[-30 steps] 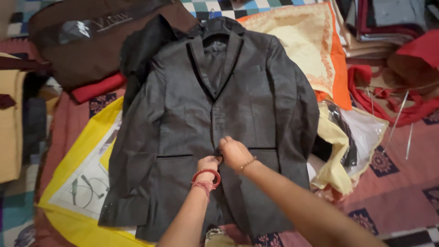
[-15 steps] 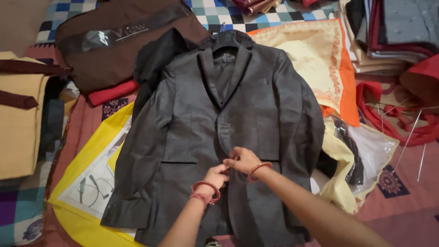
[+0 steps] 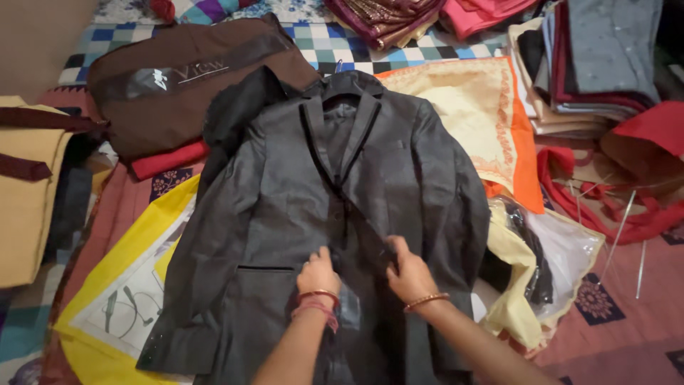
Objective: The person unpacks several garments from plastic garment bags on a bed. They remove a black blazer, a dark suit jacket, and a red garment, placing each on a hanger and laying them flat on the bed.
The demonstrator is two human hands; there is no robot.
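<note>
Your dark grey suit jacket (image 3: 285,207) lies face up in the middle of the spread, collar at the far end on a hanger (image 3: 340,87), hem near you. Your left hand (image 3: 318,271) and right hand (image 3: 408,271) each rest on a front panel beside the opening; whether either grip pinches cloth or lies flat, I cannot tell. Expect the jacket to feel soft yet structured: a smooth weave with a slight sheen, likely a little slippery, firmer at the lapels and shoulders, moderately heavy. The front edges or the shoulders look like the surest places to hold. Beneath it lies a glossy yellow bag (image 3: 125,285); to the right, a crinkly clear plastic bag (image 3: 570,239).
</note>
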